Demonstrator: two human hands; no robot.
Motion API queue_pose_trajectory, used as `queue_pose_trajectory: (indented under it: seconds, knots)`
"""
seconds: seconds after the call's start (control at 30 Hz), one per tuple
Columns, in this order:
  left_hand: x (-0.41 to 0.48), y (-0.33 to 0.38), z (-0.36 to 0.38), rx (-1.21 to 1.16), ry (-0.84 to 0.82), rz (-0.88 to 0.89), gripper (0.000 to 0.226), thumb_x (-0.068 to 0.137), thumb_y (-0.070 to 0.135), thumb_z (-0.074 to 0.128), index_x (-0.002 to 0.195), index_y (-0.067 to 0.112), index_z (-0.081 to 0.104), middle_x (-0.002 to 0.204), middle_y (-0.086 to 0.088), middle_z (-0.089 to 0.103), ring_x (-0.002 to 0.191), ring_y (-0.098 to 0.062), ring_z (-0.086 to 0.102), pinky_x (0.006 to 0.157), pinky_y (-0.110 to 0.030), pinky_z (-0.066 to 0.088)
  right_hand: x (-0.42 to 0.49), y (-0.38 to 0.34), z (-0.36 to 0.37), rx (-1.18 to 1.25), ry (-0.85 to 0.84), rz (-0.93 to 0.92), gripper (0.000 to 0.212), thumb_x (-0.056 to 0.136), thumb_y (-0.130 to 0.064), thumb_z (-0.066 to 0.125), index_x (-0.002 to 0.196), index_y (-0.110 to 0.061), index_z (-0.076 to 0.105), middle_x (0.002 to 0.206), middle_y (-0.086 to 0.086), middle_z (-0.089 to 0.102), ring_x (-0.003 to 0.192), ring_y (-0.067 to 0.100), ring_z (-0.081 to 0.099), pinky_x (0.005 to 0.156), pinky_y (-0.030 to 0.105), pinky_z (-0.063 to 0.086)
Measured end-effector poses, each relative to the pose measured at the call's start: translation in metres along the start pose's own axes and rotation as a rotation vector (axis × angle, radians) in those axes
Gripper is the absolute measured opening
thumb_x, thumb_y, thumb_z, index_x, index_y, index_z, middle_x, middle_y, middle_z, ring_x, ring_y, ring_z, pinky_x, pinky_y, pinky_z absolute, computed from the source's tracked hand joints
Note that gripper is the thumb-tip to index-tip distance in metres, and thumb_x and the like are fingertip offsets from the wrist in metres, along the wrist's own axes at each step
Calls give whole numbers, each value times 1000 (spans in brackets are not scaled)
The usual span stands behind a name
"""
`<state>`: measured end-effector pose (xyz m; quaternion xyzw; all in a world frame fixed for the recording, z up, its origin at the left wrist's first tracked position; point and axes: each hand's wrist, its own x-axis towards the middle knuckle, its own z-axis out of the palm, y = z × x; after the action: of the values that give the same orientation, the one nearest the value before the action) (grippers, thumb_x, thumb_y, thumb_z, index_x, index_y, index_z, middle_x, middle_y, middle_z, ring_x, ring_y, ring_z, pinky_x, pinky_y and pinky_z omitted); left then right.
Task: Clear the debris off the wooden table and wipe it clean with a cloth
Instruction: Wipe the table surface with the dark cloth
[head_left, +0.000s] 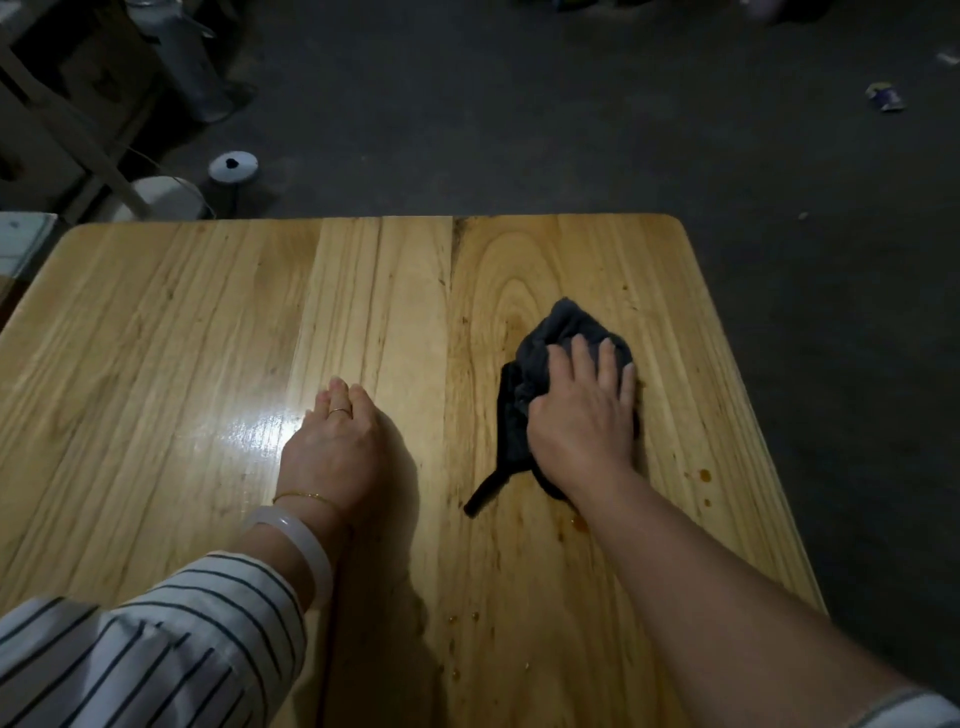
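Wooden table (156, 322) as landmark. Off its far-left corner, on the floor: a white round thing (232, 167), unclear what it is.

Left half of the tabletop: bare, glossy, no debris visible, looks done.

Near the middle, toward the front edge: left hand (337, 447) rests on the wood, fingers fairly straight, holding nothing, likely bracing. White bangle (306, 540) and striped sleeve (156, 649) behind it.

Just right of that, close to the front edge: a few small brown drops (457, 618), not wiped yet.

Right half of the table: dark cloth (566, 327) bunched on the wood, right hand (582, 410) on top, fingers spread and pressing it down. More brown spots (704, 474) between the cloth and the right edge.

Off the far-right corner, on the floor: a crumpled wrapper (885, 97).

Judgement: debris clearing seems finished, wiping underway. Left to do: right half and the front-edge drops.
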<state>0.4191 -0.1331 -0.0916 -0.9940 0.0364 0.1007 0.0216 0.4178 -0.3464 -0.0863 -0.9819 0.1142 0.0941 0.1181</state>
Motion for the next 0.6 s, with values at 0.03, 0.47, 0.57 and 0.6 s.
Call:
queue_pose_trajectory:
  seconds: [0.03, 0.47, 0.57, 0.6]
  knots:
    - [0, 0, 0, 4, -14, 0, 46, 98, 11, 27, 143, -1, 23, 154, -21, 20, 143, -29, 21, 110, -33, 29, -10, -4, 1, -3, -12, -23, 61, 101, -28, 32, 157, -22, 8, 166, 4, -3, 151, 28, -13, 121, 51, -7]
    - [6, 5, -9, 149, -74, 2, 38, 97, 9, 27, 133, -1, 36, 145, -22, 35, 126, -30, 48, 88, -32, 49, 28, -58, 15, -106, -49, -277, 61, 99, -42, 27, 157, -33, 8, 166, 7, -4, 149, 34, -16, 119, 56, -10]
    - [7, 4, -6, 160, -64, 4, 37, 98, 12, 28, 133, 1, 36, 145, -19, 36, 128, -27, 47, 90, -31, 48, 57, -57, 9, -106, -52, -272, 60, 99, -40, 28, 156, -33, 10, 166, 5, -2, 150, 33, -15, 119, 54, -8]
    - [8, 4, -5, 158, -62, 2, 37, 98, 12, 28, 134, 3, 35, 147, -19, 34, 130, -26, 45, 92, -31, 47, 65, -55, 6, -109, -52, -262, 60, 99, -39, 28, 156, -33, 10, 166, 4, -2, 150, 33, -14, 120, 54, -8]
